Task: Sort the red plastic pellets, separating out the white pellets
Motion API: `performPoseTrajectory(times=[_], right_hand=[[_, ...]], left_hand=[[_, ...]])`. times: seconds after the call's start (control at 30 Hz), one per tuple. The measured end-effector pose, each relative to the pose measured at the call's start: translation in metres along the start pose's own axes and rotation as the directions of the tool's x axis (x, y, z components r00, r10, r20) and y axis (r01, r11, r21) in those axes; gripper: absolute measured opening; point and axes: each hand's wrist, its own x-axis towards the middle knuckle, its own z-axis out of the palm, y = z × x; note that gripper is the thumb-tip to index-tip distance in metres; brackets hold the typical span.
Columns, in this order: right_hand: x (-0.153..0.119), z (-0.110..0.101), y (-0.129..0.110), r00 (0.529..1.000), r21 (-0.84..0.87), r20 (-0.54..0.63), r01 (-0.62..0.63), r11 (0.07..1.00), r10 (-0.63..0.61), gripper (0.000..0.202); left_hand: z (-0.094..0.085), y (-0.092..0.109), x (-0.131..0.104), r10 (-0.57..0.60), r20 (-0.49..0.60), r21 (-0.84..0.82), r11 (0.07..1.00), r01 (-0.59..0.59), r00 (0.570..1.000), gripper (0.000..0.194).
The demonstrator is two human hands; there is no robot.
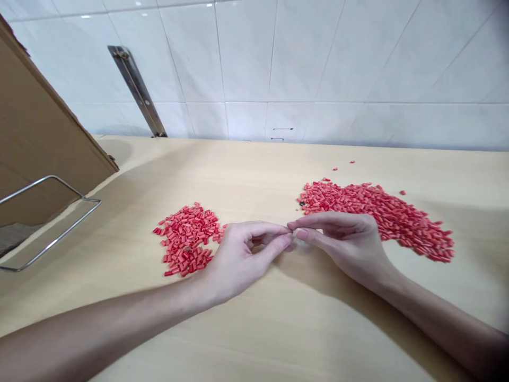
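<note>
Converging at the fingertips (301,234) (wrists (392,278) well apart): left hand (246,257), right hand (356,244).

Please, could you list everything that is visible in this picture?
Left heap: many small pieces, red, centre-left
Right heap: many small pieces, red, centre-right
Stray pieces: a few, red, behind right heap
Dark piece: one, black, right heap's left edge
Table: one, pale wood, under the heaps
Tiled wall: one, whitish, behind table
Wall marks: a few, dark, low on wall
Metal bar: one, grey, against wall
Wire frame: one, silver, left edge
Cardboard: one sheet, brown, left edge
Forearms: two, bare, lower corners
Left hand: one, bare, centre
Right hand: one, bare, fingertips meeting the left's; anything held unclear
</note>
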Motion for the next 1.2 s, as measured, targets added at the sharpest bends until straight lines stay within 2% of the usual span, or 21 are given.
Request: performPoseTrajectory(times=[0.23, 0.43, 0.53, 0.63, 0.87, 1.2], right_hand=[[-0.0027, 0.0010, 0.0018, 0.999, -0.095, 0.004, 0.048, 0.994, -0.048, 0.016], [-0.0083, 0.0049, -0.0001, 0.988, -0.159, -0.002, 0.150, 0.976, -0.153, 0.021], [-0.0085, 0.0059, -0.0010, 0.992, -0.158, -0.026, 0.117, 0.981, -0.122, 0.022], [-0.0062, 0.0061, -0.0013, 0.997, -0.071, -0.041, 0.055, 0.996, -0.058, 0.022], [-0.0014, 0.0058, -0.0007, 0.999, 0.120, 0.037, -0.022, 0.992, 0.017, 0.022], [-0.0011, 0.0040, 0.0040, 0.989, 0.176, 0.142, -0.076, 0.982, 0.051, 0.012]], left_hand=[[-0.0006, -0.0008, -0.0003, 0.004, -0.036, 0.000, 1.000, -0.004, 0.999, 0.015], [-0.0010, 0.0032, -0.0003, -0.002, -0.052, -0.012, 1.000, 0.002, 0.999, 0.011], [-0.0021, 0.0046, -0.0001, -0.012, -0.065, -0.010, 1.000, 0.012, 0.998, 0.012], [-0.0030, 0.0039, 0.0000, -0.020, -0.081, -0.009, 1.000, 0.019, 0.996, 0.012], [-0.0030, 0.0015, 0.0012, -0.022, -0.065, -0.009, 1.000, 0.021, 0.998, 0.013], [-0.0024, -0.0008, 0.0033, -0.011, -0.069, -0.032, 0.999, 0.009, 0.998, 0.011]])
